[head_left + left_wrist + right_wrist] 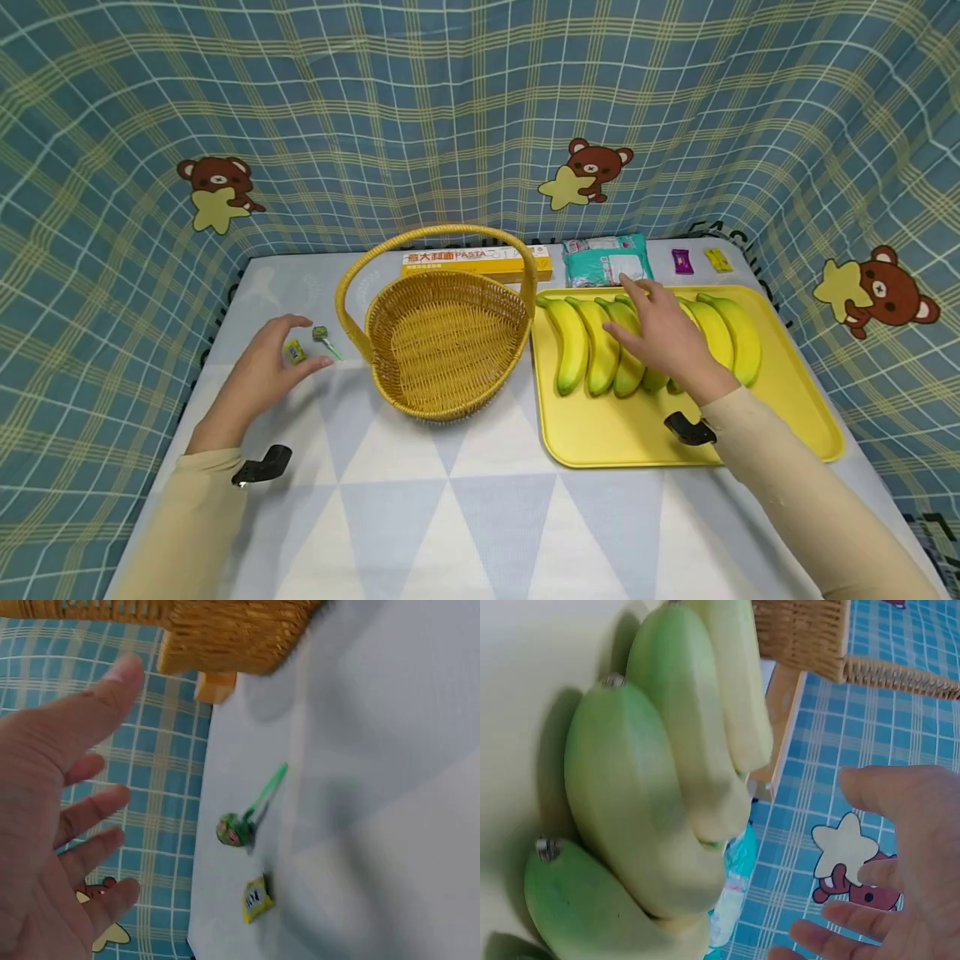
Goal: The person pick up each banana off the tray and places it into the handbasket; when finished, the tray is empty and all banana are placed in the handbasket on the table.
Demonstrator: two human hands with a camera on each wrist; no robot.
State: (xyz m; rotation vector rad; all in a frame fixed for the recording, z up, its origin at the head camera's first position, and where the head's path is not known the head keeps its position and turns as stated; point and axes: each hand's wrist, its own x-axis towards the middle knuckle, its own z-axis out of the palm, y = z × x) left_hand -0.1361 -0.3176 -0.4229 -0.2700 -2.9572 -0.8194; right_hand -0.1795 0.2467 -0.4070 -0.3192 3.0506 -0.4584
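Note:
My left hand hovers over the table's left side, thumb and fingers spread apart and holding nothing. Below it lie a small yellow wrapped candy and a lollipop with a green stick; both show in the left wrist view too. Over the yellow tray hangs my right hand, its fingers loosely extended and nothing in them. Under that hand a row of several yellow-green bananas lies on the tray, partly hidden by it. In the right wrist view the bananas sit beside the hand, apart from it.
A wicker basket with a tall handle stands mid-table, nothing inside. Behind it lies a pasta box. A teal packet, a purple candy and a yellow candy lie along the back right. Plaid cloth walls the table.

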